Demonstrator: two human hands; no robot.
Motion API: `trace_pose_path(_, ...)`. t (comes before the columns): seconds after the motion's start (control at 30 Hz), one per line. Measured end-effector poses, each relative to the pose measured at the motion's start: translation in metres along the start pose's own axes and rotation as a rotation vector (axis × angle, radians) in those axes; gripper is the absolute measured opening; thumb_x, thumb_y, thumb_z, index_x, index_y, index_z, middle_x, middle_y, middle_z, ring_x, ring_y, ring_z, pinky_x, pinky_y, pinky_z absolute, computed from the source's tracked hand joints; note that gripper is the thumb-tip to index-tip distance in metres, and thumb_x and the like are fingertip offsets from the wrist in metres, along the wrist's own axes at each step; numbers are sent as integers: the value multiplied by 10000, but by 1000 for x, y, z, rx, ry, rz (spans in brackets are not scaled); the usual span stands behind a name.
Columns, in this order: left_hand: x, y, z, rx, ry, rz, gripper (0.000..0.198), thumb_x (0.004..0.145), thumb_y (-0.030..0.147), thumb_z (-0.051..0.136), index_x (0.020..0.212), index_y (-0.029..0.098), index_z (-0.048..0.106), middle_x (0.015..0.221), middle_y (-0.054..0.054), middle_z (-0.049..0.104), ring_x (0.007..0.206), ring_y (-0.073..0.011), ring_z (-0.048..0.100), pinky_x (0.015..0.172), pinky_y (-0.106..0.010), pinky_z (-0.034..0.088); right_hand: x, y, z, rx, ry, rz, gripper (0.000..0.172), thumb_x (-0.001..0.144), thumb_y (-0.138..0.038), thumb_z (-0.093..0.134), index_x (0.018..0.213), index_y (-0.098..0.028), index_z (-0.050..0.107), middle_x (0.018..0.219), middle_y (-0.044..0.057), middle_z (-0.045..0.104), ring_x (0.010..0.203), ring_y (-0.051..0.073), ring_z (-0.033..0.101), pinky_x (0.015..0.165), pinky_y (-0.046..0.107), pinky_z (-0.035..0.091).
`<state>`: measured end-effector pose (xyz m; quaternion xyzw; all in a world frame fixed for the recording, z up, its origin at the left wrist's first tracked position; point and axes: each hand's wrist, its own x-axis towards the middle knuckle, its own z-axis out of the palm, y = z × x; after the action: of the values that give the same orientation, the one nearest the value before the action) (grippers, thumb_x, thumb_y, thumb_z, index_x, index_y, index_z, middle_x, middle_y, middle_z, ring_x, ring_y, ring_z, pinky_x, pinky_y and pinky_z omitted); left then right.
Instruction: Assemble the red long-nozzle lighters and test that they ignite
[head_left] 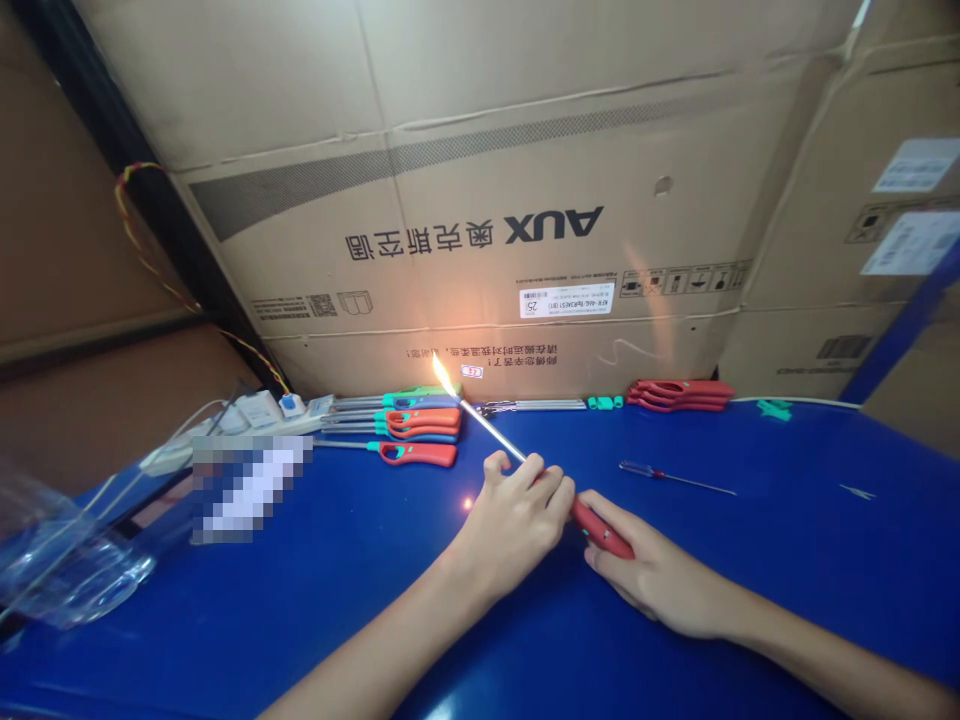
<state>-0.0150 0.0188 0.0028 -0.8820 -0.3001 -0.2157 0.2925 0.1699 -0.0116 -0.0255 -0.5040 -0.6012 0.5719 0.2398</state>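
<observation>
Right, you're at a blue table [225, 650] below a big AUX carton [480, 200]. Your left hand [510, 525] has its grip pressed closed around the metal shaft of a red utility lighter [600, 528], right where it meets the handle, while your right hand [652, 580] pinches the red handle. The lighter is held above the table, its flame [444, 375] burning at the tip near the carton. Beyond, a row of more lighters [420, 425] lies on the table, with a small screwdriver [660, 476] off to your right.
</observation>
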Motion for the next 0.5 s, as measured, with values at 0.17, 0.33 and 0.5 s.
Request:
trace_pose_path(0.17, 0, 0, -2, 8, -23, -3, 89, 963, 191, 501, 880, 178, 532, 853, 22, 628, 835, -158, 497, 723, -383, 262, -1, 1, 0, 16, 7, 9, 283, 899, -347, 523, 1139, -206, 473, 535, -115, 314, 414, 57, 295, 415, 196, 227)
trace_pose_path(0.33, 1, 1, -3, 17, -27, -5, 89, 957, 183, 511, 872, 174, 531, 851, 6, 632, 835, -170, 498, 724, -376, 249, -1, -1, 2, 32, 34, -34, 285, 877, -318, 555, 1127, -206, 477, 533, -113, 322, 429, 61, 285, 434, 199, 229)
trace_pose_path(0.5, 2, 1, -4, -4, -7, -11, 106, 960, 163, 497, 856, 175, 516, 828, 9, 633, 812, -168, 491, 720, -380, 241, -1, -2, 3, 25, 28, -6, 324, 875, -317, 542, 1166, -205, 455, 531, -112, 327, 437, 72, 291, 456, 202, 246)
